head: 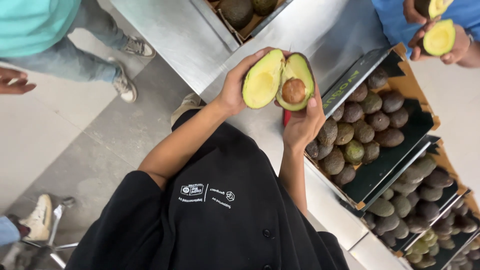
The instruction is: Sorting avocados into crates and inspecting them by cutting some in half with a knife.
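The avocado is already cut through and opened: the half without the stone sits in the left hand, and the half with the brown stone sits in the right hand, both held up over the steel worktop with their cut faces toward the camera and their edges touching. Each hand has a closed grip around the skin side of its half, fingers curled behind it. By the look of it the splitting is done, while the stone is not yet out and the flesh is untouched. Just right of the hands, a cardboard box of whole dark avocados stands on the worktop, with more boxes nearer on the right. At the far right, another person's hands hold two cut halves.
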